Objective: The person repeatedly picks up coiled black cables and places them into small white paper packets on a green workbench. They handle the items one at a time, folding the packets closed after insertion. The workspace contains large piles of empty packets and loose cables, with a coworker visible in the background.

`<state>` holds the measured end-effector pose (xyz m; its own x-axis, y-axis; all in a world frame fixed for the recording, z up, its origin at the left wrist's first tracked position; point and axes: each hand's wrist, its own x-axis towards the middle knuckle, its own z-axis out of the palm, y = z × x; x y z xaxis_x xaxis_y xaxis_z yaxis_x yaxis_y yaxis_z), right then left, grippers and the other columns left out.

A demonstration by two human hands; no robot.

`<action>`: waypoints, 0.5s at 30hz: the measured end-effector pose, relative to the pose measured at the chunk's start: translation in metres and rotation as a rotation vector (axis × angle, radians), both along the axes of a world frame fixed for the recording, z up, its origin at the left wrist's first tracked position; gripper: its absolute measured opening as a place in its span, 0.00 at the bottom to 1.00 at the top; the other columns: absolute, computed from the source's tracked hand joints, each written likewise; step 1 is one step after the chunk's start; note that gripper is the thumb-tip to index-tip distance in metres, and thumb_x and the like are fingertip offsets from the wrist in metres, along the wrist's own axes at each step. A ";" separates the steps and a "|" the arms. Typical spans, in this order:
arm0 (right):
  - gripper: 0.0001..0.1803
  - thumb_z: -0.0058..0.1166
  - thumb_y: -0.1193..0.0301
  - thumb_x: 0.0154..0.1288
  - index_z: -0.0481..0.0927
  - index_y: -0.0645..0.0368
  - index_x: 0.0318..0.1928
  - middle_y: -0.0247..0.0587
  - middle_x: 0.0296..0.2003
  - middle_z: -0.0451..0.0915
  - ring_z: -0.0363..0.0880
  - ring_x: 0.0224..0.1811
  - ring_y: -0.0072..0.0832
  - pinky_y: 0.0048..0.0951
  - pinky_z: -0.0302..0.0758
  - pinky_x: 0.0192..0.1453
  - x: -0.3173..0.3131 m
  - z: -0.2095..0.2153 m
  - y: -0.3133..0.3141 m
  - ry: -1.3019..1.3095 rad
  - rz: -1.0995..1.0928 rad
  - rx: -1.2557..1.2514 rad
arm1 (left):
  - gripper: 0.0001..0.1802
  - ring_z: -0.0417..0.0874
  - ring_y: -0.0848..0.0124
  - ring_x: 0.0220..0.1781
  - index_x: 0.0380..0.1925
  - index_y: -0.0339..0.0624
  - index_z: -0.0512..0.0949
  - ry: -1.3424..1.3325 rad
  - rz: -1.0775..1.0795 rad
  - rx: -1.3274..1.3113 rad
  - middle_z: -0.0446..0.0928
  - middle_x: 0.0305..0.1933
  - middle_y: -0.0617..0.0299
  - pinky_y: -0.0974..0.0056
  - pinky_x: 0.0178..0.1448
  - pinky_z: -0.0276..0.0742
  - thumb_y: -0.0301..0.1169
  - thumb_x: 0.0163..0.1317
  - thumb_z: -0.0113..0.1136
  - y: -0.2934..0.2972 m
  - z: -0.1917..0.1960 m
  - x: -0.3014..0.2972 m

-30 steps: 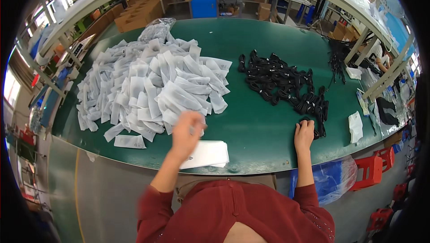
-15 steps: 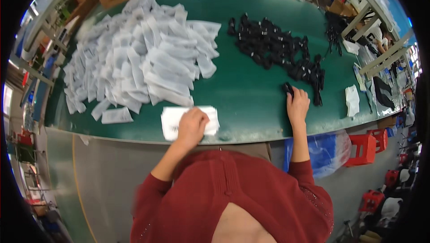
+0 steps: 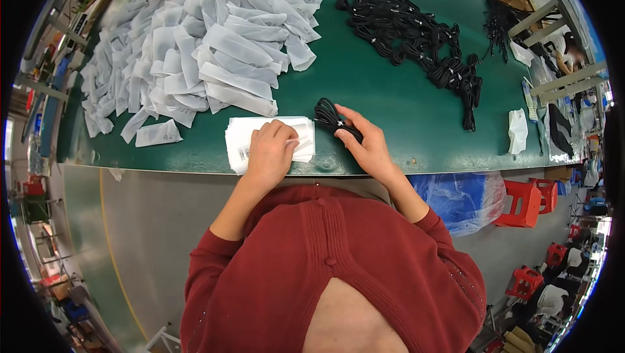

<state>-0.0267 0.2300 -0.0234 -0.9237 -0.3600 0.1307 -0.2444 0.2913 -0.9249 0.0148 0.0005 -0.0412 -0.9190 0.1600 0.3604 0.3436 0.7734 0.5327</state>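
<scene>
A coiled bundle of black cable (image 3: 327, 114) is pinched between the thumb and fingers of my right hand (image 3: 370, 146), just above the table near its front edge. Left of it, my left hand (image 3: 269, 152) rests on a stack of flat white bags (image 3: 239, 133), its curled fingers pinching the right-hand edge of the top bag, which lifts a little. More black cable bundles (image 3: 407, 30) lie heaped at the far right of my hands. A large pile of filled, whitish translucent bags (image 3: 237, 47) covers the table's left side, with one bag (image 3: 158, 133) lying in front.
The green table (image 3: 364, 86) carries everything. At its right end are a crumpled white piece (image 3: 517, 131) and a dark hank of cords (image 3: 498, 27). Beside a blue plastic-wrapped bundle (image 3: 459, 200), red stools (image 3: 521, 203) stand on the floor.
My right hand has brought the cable bundle from the heap leftward, beside the white stack. My left hand stays on the stack, where the top bag's edge is now raised. The view has tilted down.
</scene>
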 end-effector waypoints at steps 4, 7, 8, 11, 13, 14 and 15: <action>0.24 0.56 0.76 0.68 0.74 0.60 0.64 0.47 0.39 0.79 0.78 0.37 0.37 0.32 0.76 0.43 0.001 -0.003 -0.001 0.227 0.048 0.062 | 0.08 0.77 0.60 0.37 0.34 0.43 0.79 0.027 0.033 0.007 0.75 0.34 0.59 0.56 0.46 0.69 0.27 0.54 0.68 0.006 0.010 0.001; 0.23 0.56 0.78 0.67 0.75 0.60 0.63 0.46 0.33 0.76 0.75 0.32 0.37 0.33 0.73 0.38 0.007 -0.002 -0.003 0.267 0.050 0.136 | 0.09 0.77 0.59 0.35 0.34 0.42 0.79 0.036 0.033 0.025 0.75 0.32 0.58 0.56 0.43 0.70 0.27 0.54 0.68 0.011 -0.001 -0.003; 0.23 0.57 0.78 0.66 0.76 0.60 0.62 0.45 0.32 0.74 0.73 0.30 0.35 0.32 0.72 0.36 0.008 -0.004 -0.005 0.295 0.051 0.140 | 0.08 0.77 0.60 0.34 0.34 0.41 0.79 0.028 0.029 0.046 0.75 0.32 0.58 0.57 0.42 0.70 0.27 0.54 0.68 0.011 -0.005 -0.004; 0.24 0.58 0.79 0.64 0.77 0.59 0.62 0.44 0.29 0.72 0.70 0.27 0.35 0.33 0.70 0.33 0.010 -0.006 -0.003 0.357 0.068 0.157 | 0.06 0.78 0.61 0.33 0.33 0.39 0.79 -0.036 0.026 0.170 0.76 0.32 0.57 0.60 0.40 0.71 0.24 0.55 0.66 0.010 -0.010 -0.007; 0.24 0.58 0.79 0.64 0.77 0.58 0.62 0.43 0.29 0.71 0.70 0.27 0.36 0.35 0.70 0.33 0.011 -0.006 -0.002 0.371 0.099 0.174 | 0.04 0.78 0.62 0.33 0.31 0.38 0.78 -0.140 0.043 0.326 0.76 0.32 0.57 0.60 0.39 0.72 0.22 0.56 0.65 0.008 -0.005 -0.006; 0.25 0.57 0.78 0.64 0.77 0.57 0.62 0.43 0.29 0.71 0.70 0.27 0.37 0.36 0.71 0.33 0.010 -0.006 0.000 0.369 0.121 0.187 | 0.04 0.78 0.63 0.33 0.31 0.37 0.78 -0.156 0.035 0.387 0.76 0.32 0.57 0.61 0.39 0.73 0.22 0.56 0.64 0.006 -0.004 -0.006; 0.25 0.57 0.77 0.65 0.76 0.55 0.63 0.42 0.29 0.71 0.71 0.28 0.38 0.37 0.71 0.33 0.008 -0.006 0.002 0.369 0.143 0.199 | 0.04 0.78 0.65 0.33 0.32 0.37 0.78 -0.173 0.027 0.447 0.76 0.32 0.58 0.62 0.39 0.73 0.21 0.57 0.63 0.004 -0.004 -0.007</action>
